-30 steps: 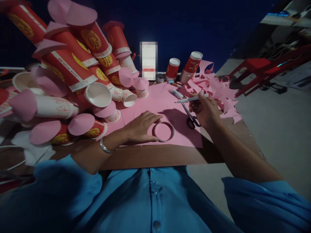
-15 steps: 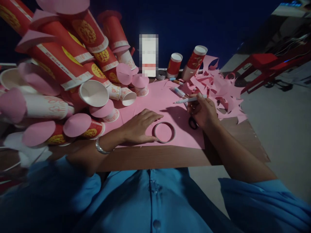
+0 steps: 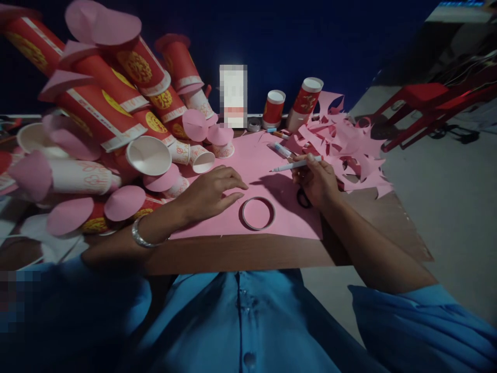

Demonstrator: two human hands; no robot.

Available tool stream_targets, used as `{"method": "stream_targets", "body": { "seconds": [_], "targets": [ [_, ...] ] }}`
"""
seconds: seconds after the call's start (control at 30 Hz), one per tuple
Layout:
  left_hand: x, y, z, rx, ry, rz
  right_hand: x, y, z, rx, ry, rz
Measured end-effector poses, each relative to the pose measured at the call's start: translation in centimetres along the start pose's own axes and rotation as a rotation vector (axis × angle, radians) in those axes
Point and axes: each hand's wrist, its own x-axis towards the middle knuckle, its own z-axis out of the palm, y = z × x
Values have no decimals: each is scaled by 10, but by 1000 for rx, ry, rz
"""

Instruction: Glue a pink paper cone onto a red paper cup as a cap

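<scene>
A pink paper sheet [image 3: 287,217] covers the middle of the table. On it lies a thin round ring [image 3: 243,216], with pink paper showing through its middle. My left hand [image 3: 212,194] hovers just left of the ring, apart from it, fingers spread and holding nothing. Between the fingertips of my right hand [image 3: 320,184] is a white marker [image 3: 289,166], held over the sheet with its tip pointing left. Below that hand, the black handle of what looks like scissors [image 3: 303,198] shows in part; the rest is hidden.
Red and white paper cups with pink paper cones [image 3: 116,93] pile up on the left. Pink paper scraps [image 3: 345,140] heap at the right, beside two upright red cups [image 3: 274,110] and several markers [image 3: 281,150]. A red stool [image 3: 417,96] stands beyond the table's right side.
My left hand has come off the ring and shifted a little up and left. My right hand still holds the marker. The whole view has shifted slightly.
</scene>
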Motion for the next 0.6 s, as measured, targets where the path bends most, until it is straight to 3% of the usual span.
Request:
{"method": "stream_targets", "body": {
  "seconds": [0.13,0.27,0.33,0.43,0.6],
  "targets": [
    [-13,33,8,259,8,116,-1,-1,0,-25,0,6],
    [-46,79,48,442,26,272,-2,-3,0,-47,-2,12],
    [-59,94,66,471,12,241,-3,-3,1,-48,4,11],
    [-65,100,79,476,-9,169,-6,-4,2,-61,-13,23],
    [-52,93,84,496,-41,109,-7,-5,4,-82,-28,32]
  ]
}}
